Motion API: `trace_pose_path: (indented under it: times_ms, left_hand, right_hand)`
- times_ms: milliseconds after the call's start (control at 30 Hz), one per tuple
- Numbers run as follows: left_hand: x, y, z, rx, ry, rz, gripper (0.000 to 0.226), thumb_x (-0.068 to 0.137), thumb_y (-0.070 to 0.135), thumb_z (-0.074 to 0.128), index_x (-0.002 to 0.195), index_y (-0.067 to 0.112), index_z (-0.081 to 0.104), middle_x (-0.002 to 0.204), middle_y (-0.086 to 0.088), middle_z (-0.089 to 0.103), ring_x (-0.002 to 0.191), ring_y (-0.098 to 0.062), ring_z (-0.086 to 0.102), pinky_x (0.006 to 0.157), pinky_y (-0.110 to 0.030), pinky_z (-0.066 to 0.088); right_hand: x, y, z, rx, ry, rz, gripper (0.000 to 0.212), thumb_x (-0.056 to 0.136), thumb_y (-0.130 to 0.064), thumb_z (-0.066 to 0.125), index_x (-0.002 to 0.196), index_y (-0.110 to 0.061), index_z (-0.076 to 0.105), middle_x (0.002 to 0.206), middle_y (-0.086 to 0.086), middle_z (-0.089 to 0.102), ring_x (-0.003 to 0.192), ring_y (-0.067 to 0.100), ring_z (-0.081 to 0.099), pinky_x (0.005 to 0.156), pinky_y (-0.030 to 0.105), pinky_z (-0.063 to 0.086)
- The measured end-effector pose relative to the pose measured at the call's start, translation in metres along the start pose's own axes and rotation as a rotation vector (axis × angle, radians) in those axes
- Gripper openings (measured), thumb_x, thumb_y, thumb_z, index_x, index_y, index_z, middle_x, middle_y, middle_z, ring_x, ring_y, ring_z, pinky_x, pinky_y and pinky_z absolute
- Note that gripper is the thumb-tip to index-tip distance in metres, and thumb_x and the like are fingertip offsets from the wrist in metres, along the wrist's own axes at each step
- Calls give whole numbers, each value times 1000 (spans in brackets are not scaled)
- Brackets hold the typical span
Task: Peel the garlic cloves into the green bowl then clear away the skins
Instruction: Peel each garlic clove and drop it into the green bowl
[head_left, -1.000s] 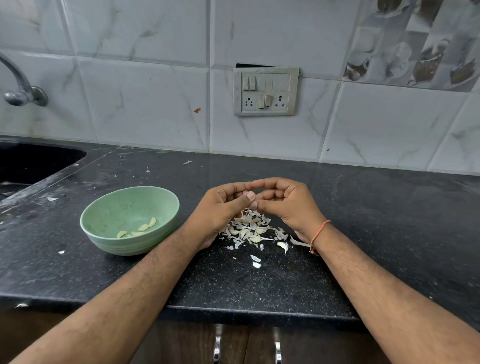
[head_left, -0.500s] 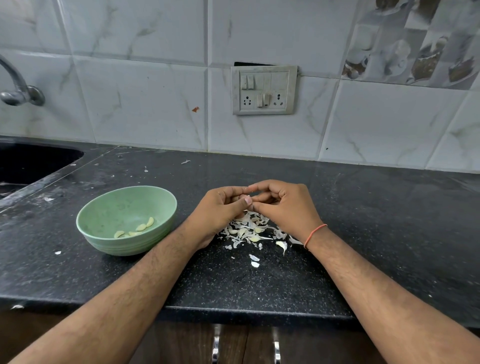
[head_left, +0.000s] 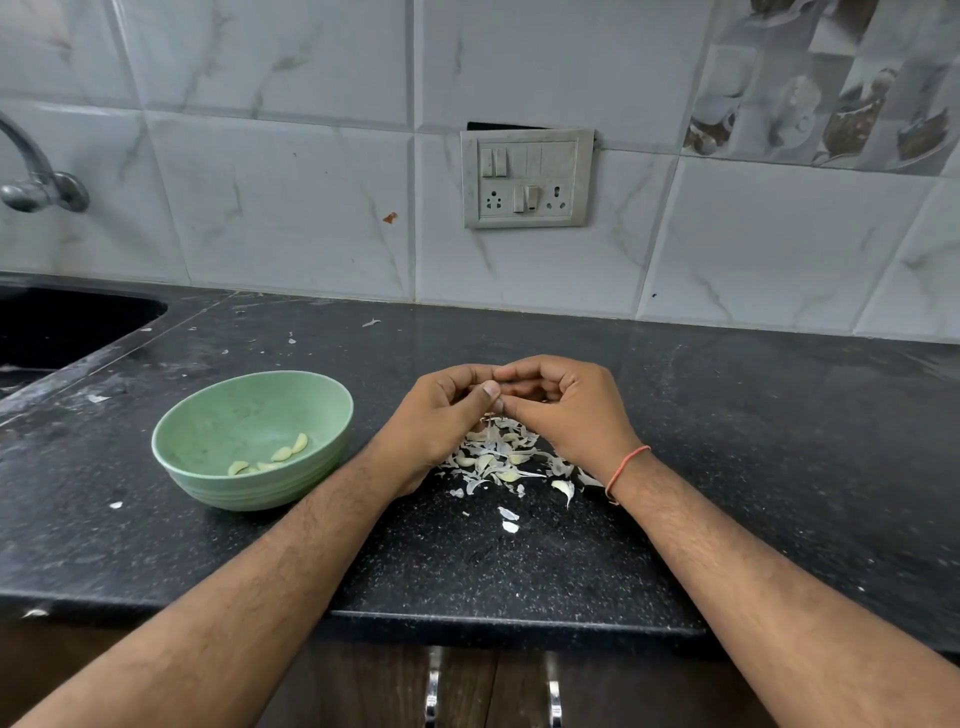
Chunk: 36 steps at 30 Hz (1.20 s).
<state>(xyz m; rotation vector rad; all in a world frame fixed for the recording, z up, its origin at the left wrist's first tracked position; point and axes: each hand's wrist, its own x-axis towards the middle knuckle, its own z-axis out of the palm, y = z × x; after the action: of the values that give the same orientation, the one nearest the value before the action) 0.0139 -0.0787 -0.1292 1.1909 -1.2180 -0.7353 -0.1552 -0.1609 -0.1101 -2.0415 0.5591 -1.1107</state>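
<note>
head view: my left hand (head_left: 441, 415) and right hand (head_left: 563, 410) meet fingertip to fingertip, curled round what seems a garlic clove, mostly hidden. skins (head_left: 501, 460) lie beneath on the surface (head_left: 727, 441); peeled cloves (head_left: 280, 456) sit in the green bowl (head_left: 208, 431).

This is a home kitchen. A black speckled stone countertop (head_left: 727, 441) runs along a wall of white marbled tiles (head_left: 291, 208), with a dark sink (head_left: 62, 322) and a metal tap (head_left: 36, 182) at its left edge, a switch-and-socket plate (head_left: 527, 179) on the wall, and cabinet handles (head_left: 432, 691) below the front edge.
</note>
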Motion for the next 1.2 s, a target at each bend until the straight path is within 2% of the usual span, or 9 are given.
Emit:
trace_pose_path:
  times_ms: [133,200,367,500,667,800,1000,1200]
  left_hand:
    - [-1,2,0,6,3,2,23,109,17,59,122,23,77,110,-11,79,84,-16,59,68,-22,52]
    - [0,1,0,-7,7,-5,22,108,17,60,124,22,76,110,-12,79,86,-16,62,69,-23,53]
    - [1,2,1,-110,81,-58,23,110,22,59,124,17,76,91,0,76,81,-10,65,76,-30,56]
    - [0,1,0,-99,85,-32,19,105,25,68,114,18,82,97,-11,80,88,-16,70,87,-37,60]
    - [-2,-1,-1,-99,53,-27,20,98,22,77,117,16,82,104,-18,80,92,-22,71,96,-44,59]
    - [-2,0,0,-153,41,-78,24,96,18,79,118,9,81,109,-15,81,113,-35,75,107,-49,57]
    - [-1,3,0,-278,27,-131,26,93,12,79,117,2,79,112,-17,80,113,-31,76,107,-41,57]
    - [-2,7,1,-339,31,-144,26,93,10,78,118,0,78,112,-18,80,110,-27,77,91,-25,60]
  right_hand:
    - [3,5,-1,87,-32,53,27,79,-11,93,103,-16,82,101,0,82,95,20,80,90,40,65]
    - [4,7,0,121,-37,69,27,80,-8,92,104,-16,81,101,3,82,96,21,80,91,40,65]
    - [6,8,-1,149,-7,69,29,83,-9,90,110,-11,81,100,5,82,99,22,79,92,36,64]
    - [6,7,-2,116,9,72,26,85,-9,89,109,-14,82,98,1,82,96,17,79,90,33,63]
    - [3,4,0,3,28,93,21,85,-9,86,103,-20,84,92,-4,82,88,12,79,83,34,65]
    - [0,0,3,-171,63,40,17,84,-15,85,99,-25,84,85,-12,80,79,3,77,78,24,64]
    - [-2,-3,9,-222,98,-22,19,84,-14,82,101,-22,82,84,-11,78,78,2,75,73,22,64]
    - [-4,-3,10,-234,123,-39,18,84,-15,83,100,-23,82,83,-11,78,79,5,76,72,25,65]
